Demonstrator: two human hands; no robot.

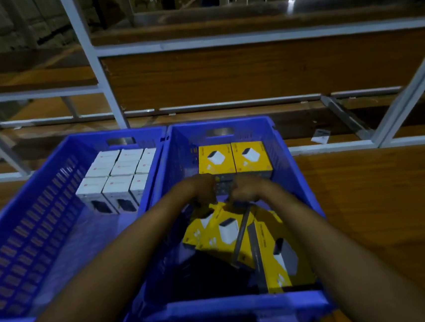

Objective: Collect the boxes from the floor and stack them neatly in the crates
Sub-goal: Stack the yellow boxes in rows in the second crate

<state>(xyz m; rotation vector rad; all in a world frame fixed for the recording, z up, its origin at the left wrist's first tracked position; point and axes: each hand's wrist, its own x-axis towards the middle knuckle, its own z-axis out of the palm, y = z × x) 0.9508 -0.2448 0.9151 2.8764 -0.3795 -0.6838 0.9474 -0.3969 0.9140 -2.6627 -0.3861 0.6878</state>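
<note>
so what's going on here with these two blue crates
A person is packing small boxes into two blue crates. The left crate has white boxes stacked neatly at its far end. The left hand and right hand are down in the right crate, just before two tidy yellow boxes; more yellow boxes lie jumbled nearer. The fingers curl out of sight, so what they grip is unclear.

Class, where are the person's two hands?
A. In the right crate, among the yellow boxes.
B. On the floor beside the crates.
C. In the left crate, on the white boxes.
A: the left hand and the right hand both reach into the right crate, amid its yellow boxes, away from the white boxes in the left crate.
</note>
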